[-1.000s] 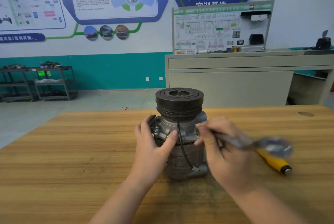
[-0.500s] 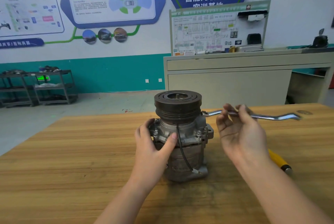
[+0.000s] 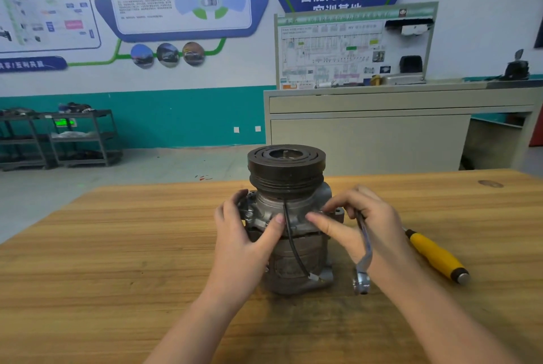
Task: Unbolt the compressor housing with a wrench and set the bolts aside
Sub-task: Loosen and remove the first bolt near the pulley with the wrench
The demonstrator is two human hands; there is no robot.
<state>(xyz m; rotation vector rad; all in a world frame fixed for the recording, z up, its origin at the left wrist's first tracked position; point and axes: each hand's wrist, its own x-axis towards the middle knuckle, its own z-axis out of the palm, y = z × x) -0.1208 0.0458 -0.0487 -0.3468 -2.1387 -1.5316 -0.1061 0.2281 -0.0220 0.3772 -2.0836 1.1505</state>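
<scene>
The compressor [image 3: 289, 211] stands upright on the wooden table [image 3: 117, 246], dark pulley on top, grey housing below, a black wire running down its front. My left hand [image 3: 244, 234] grips the housing's left side, thumb on the front flange. My right hand [image 3: 364, 225] is at the right flange, thumb and fingers reaching to a bolt there. It also holds a silver wrench [image 3: 363, 252], which hangs down with its ring end near the table. A bolt head [image 3: 249, 214] shows on the left flange.
A yellow-handled screwdriver [image 3: 437, 256] lies on the table right of my right hand. Behind the table stand a grey cabinet [image 3: 382, 134] with a display board and metal shelves [image 3: 58, 137] at the far left.
My right hand came back from the raised position to the compressor's right flange. The wrench swung from level in the air to hanging downward. My left hand stayed on the housing.
</scene>
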